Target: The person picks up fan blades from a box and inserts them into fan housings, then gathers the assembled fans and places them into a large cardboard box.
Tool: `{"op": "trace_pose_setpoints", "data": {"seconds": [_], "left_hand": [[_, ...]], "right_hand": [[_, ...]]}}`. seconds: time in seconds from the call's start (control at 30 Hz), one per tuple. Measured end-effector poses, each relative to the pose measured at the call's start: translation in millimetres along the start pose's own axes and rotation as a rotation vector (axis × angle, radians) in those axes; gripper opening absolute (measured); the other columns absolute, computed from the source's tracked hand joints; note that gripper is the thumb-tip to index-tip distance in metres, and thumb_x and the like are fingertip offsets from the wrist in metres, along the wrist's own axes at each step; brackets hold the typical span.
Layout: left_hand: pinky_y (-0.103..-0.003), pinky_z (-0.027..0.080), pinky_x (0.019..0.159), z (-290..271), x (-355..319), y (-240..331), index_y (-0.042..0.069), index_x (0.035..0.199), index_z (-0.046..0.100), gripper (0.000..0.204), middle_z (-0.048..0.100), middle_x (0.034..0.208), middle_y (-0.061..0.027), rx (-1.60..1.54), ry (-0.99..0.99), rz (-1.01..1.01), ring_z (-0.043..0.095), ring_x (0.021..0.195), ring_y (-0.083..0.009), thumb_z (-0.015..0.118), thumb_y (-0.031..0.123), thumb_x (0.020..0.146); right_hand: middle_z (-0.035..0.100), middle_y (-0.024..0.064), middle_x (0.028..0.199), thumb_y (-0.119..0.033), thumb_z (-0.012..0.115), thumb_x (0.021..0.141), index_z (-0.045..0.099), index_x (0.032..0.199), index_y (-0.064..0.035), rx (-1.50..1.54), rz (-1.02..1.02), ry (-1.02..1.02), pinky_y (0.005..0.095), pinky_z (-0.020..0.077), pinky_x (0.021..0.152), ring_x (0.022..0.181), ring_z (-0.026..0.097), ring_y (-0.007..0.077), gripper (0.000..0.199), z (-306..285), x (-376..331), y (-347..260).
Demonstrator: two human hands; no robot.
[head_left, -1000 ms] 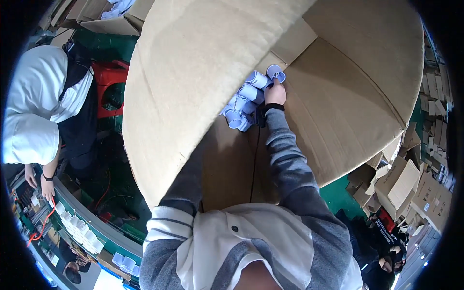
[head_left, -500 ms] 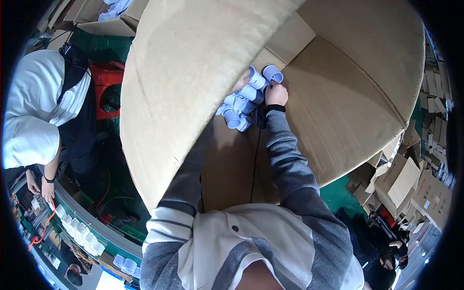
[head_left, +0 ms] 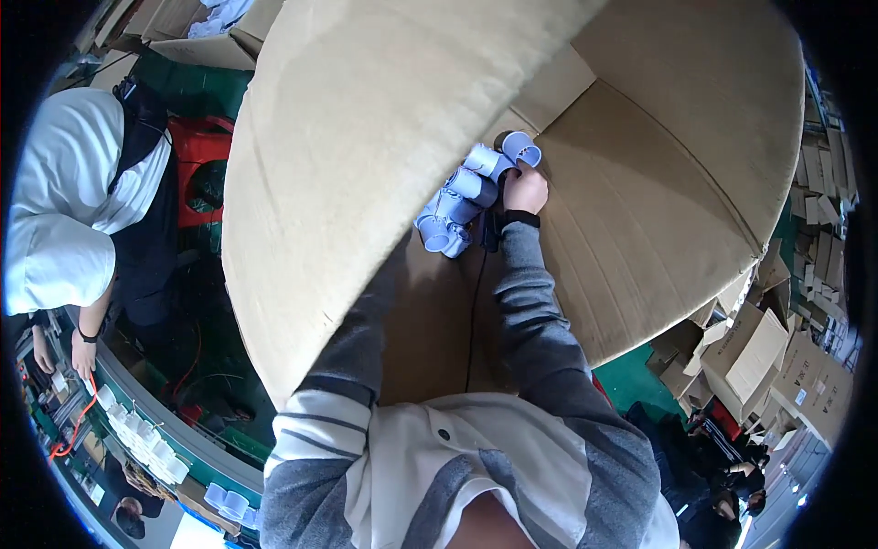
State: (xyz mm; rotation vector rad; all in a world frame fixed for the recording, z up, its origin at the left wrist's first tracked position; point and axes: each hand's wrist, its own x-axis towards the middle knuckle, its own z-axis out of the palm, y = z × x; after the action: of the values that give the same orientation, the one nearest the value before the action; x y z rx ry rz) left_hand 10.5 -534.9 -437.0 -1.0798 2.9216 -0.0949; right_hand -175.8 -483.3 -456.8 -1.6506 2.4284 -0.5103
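Deep inside a big brown cardboard box (head_left: 658, 210), right hand (head_left: 524, 190) grips pale-blue tubes (head_left: 457, 206); left hand hidden behind its flap (head_left: 366, 156).

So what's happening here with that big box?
A person in a grey and white jacket is leaning into a large cardboard box. Their right hand rests on a bunch of pale blue tube-shaped parts deep inside it. The left arm reaches in under the near box flap, which hides the left hand. To the left, another person in white works at a bench lined with small white parts. More cardboard boxes are stacked at the right.
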Motion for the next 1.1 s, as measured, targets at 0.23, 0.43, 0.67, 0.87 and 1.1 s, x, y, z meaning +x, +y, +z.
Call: {"op": "trace_pose_setpoints", "data": {"seconds": [0.23, 0.43, 0.67, 0.87, 1.1], "left_hand": [[-0.033, 0.047, 0.053, -35, 3, -26, 0.007, 0.083, 0.056, 0.015, 0.051, 0.085, -0.0088, -0.770, -0.244, 0.133, 0.057, 0.069, -0.0227, 0.047, 0.015, 0.074], [-0.033, 0.046, 0.056, 9, -4, -1, 0.005, 0.072, 0.059, 0.015, 0.052, 0.093, -0.0075, 0.111, -0.045, -0.038, 0.052, 0.085, -0.0236, 0.048, 0.016, 0.072], [-0.042, 0.035, 0.085, -110, 7, 37, 0.007, 0.075, 0.062, 0.019, 0.043, 0.114, -0.0090, 0.018, 0.332, -0.158, 0.035, 0.112, -0.0266, 0.052, 0.019, 0.065], [-0.040, 0.040, 0.074, -255, -42, 102, 0.004, 0.067, 0.061, 0.014, 0.047, 0.105, -0.0116, -0.441, 0.682, -0.250, 0.037, 0.110, -0.0292, 0.053, 0.016, 0.063], [-0.034, 0.041, 0.084, -395, -298, 176, -0.006, 0.073, 0.054, 0.020, 0.041, 0.111, -0.0212, -0.397, 0.746, -0.756, 0.044, 0.102, -0.0318, 0.058, 0.006, 0.057]], "right_hand": [[0.060, 0.0152, 0.070, -0.015, 0.068, 0.064, 0.064, 0.074, -0.0022, 0.193, 0.048, 0.223, 0.0349, 0.0461, 0.059, 0.063, 0.059, 0.0269, 0.017, -46, -6, -2], [0.055, 0.0068, 0.074, 0.001, 0.061, 0.067, 0.059, 0.075, 0.0077, 0.656, 0.004, 0.219, 0.0234, 0.0412, 0.061, 0.066, 0.052, 0.0139, 0.010, -117, -5, -20], [0.054, 0.0111, 0.096, 0.002, 0.057, 0.068, 0.054, 0.090, 0.0080, 1.385, 0.080, 0.350, 0.0253, 0.0432, 0.068, 0.082, 0.052, 0.0153, 0.023, -255, -36, -18], [0.045, 0.0113, 0.117, -0.025, 0.049, 0.080, 0.049, 0.107, -0.0016, 2.146, -0.716, 0.313, 0.0338, 0.0295, 0.094, 0.110, 0.037, 0.0199, 0.036, -322, -48, -60], [0.057, 0.0058, 0.100, -0.019, 0.048, 0.084, 0.051, 0.106, -0.0047, 0.590, -1.135, 0.938, 0.0300, 0.0414, 0.082, 0.086, 0.054, 0.0169, 0.026, -390, -99, -206]]}}
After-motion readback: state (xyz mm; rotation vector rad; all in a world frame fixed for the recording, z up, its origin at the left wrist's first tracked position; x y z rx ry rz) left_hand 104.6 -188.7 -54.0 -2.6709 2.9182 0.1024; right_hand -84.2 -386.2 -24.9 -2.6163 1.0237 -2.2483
